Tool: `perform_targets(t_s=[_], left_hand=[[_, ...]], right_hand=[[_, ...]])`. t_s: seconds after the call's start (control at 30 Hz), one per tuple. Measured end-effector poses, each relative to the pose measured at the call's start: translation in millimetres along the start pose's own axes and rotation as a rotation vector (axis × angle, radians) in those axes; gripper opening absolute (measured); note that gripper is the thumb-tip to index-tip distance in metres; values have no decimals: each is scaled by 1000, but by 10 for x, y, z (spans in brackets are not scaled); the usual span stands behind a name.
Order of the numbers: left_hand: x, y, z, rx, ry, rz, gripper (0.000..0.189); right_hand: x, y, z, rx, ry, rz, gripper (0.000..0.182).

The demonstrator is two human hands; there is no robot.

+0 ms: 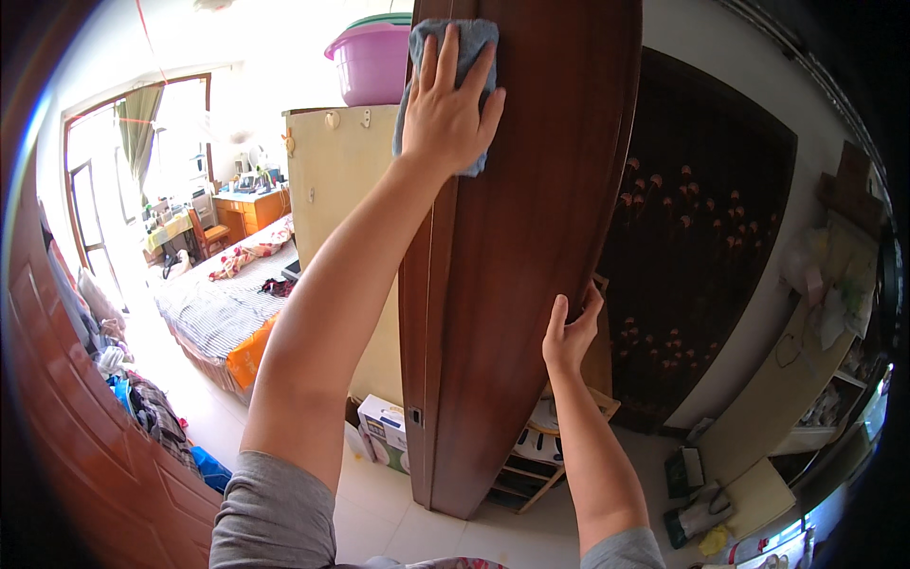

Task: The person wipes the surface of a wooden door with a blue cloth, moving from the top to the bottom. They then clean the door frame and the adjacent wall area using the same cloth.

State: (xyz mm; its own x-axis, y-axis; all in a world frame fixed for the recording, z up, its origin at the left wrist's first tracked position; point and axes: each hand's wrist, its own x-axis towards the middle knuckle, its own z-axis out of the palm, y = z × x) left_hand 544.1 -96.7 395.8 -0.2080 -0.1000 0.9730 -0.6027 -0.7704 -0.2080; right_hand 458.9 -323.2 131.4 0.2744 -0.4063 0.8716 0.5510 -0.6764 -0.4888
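Note:
A dark reddish-brown wooden door frame [512, 235] rises in front of me, its panel bent by the lens. High on its left side, my left hand [446, 121] presses a grey-blue cloth [476, 35] against the wood, palm down and fingers spread. The cloth shows above, between and below the fingers, and laps over the frame's left edge. Lower down, my right hand [572, 334] grips the frame's right edge. Its thumb points up along the face, and its other fingers curl around the edge, partly hidden. A small metal strike plate [416, 416] sits low on the left side.
Left of the frame stand a cream cabinet [341, 163] bearing a pink basin [373, 64], a boxed item [384, 427] and a bed [220, 313]. A brown door [106, 427] is at far left. At right are a shelf rack [526, 480], a dark floral panel [704, 249] and bags [700, 508].

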Motion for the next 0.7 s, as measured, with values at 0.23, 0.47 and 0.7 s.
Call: perform_targets(t_s=[0.23,0.47,0.7], left_hand=[[288,126,-108,52,-2,-56,65],[-260,120,-31,80,3,-40,58],[-1030,382,-249,-44,-80,-111,60]], right_hand=[[2,6,21,-48,66,-78,66],[15,-33,37,-42,48,-74,67],[8,7,25,-90,50,-97,68]])
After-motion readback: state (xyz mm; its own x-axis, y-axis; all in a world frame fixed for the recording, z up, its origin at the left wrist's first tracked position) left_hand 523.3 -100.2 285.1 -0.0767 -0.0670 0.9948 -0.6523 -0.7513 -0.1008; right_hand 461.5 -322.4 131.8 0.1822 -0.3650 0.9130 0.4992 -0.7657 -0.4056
